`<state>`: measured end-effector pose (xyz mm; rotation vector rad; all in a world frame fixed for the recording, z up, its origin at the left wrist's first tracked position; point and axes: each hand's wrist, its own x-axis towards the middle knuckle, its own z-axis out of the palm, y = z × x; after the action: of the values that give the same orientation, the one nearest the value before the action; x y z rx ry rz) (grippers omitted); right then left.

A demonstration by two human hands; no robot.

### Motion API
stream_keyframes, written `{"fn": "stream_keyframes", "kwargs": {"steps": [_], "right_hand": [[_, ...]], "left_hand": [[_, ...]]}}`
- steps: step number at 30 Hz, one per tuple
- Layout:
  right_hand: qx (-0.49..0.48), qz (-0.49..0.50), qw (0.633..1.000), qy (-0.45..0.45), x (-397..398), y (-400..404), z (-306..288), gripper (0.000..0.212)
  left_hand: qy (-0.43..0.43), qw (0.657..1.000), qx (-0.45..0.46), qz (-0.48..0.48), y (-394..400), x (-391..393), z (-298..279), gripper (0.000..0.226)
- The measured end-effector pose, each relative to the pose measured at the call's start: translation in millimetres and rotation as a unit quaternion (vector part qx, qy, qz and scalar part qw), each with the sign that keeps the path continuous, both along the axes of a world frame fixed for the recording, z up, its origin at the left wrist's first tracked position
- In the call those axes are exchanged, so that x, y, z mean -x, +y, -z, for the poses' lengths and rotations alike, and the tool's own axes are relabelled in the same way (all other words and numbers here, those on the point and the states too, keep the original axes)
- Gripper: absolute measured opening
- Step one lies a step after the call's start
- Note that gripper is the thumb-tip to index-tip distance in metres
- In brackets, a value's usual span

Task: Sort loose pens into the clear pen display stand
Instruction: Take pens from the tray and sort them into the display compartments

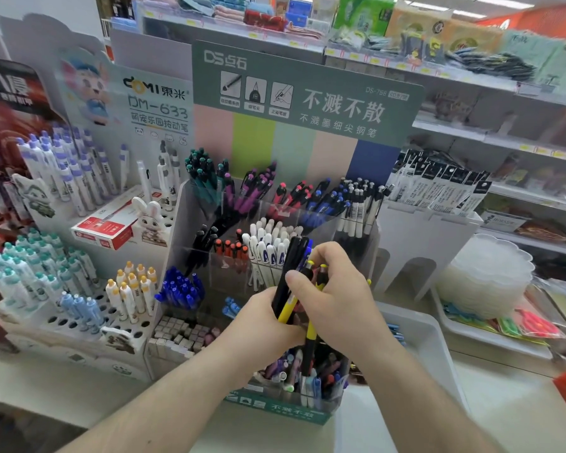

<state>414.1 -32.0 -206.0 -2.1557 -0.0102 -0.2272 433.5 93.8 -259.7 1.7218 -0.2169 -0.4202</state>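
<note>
Sorting is being carried on right in front of the stand (276, 204): a bundle of pens (291, 273) is being gripped in the left hand (268, 317), fingers curled round it, just above the stand's front row. A yellow pen (310, 335) is being pinched by the right hand (335, 295), beside the bundle. By the look of it, one pen is being singled out, and the next move is calling for its matching compartment in the stand to be found and the pen dropped in upright. The stand's front compartments are being hidden behind both hands, and the bundle's count is being left unclear.
</note>
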Motion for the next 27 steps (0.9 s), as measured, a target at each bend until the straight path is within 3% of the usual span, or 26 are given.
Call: {"fn": "stream_keyframes", "kwargs": {"steps": [6, 11, 16, 23, 27], "right_hand": [[-0.05, -0.002, 0.999, 0.008, 0.3, -7.6, 3.3, 0.011], [-0.053, -0.012, 0.998, -0.026, 3.9, -11.9, 9.9, 0.018], [-0.095, 0.049, 0.993, -0.046, 2.2, -23.1, 9.5, 0.022], [-0.271, 0.157, 0.95, 0.016, 3.3, -40.2, -2.3, 0.022], [-0.323, 0.165, 0.931, 0.048, 4.5, -39.3, 0.0, 0.022]], "left_hand": [[0.074, 0.979, 0.16, 0.1, 8.2, 0.2, -1.8, 0.015], [0.122, 0.958, 0.233, 0.114, 9.1, -1.0, -1.3, 0.013], [0.216, 0.91, 0.347, 0.072, 5.9, -2.9, 1.7, 0.031], [0.228, 0.865, 0.445, 0.05, 6.4, -6.4, -0.2, 0.051], [0.196, 0.871, 0.445, 0.065, 4.5, -6.2, 0.3, 0.057]]}}
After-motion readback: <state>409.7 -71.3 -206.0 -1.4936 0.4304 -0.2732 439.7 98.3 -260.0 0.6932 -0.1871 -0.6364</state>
